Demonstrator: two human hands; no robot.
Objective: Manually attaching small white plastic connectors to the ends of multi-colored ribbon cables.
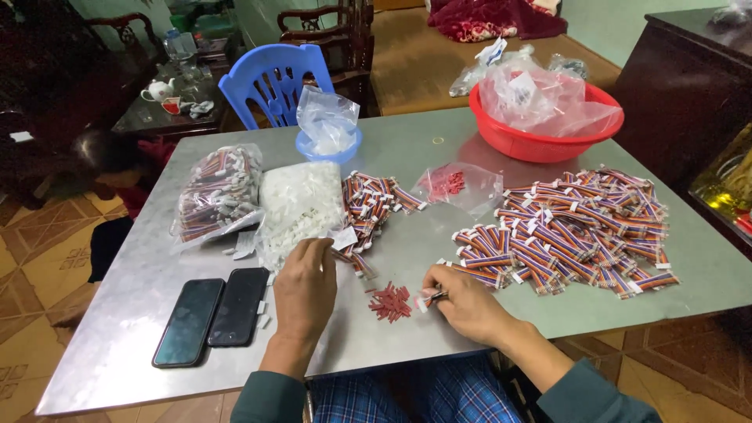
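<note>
Far left, near table edge: two dark phones lie side by side, screens up, on the grey metal table.

Behind them: a clear bag of striped cable pieces, and just beside it a bag of small white plastic parts.

Left hand: palm down, fingers curled loosely, fingertips resting at the near edge of the white-parts bag and touching a small pile of cable pieces. Whether it pinches anything, cannot tell; the fingertips are hidden.

Behind, toward the far edge: a small blue bowl with a crumpled clear bag in it; a blue plastic chair stands beyond the table.

Centre, between the hands: a small heap of red strips on the bare table, just beside the right hand, apart from the left.

Right hand: fingers pinched shut on a small connector piece with a white tip, held low over the table next to the red heap.

Centre-back: a small clear bag of red bits.

Right: a wide spread of striped cables with white ends, near the right hand but not touching it.

Far right, back: a red basin holding clear plastic bags.
</note>
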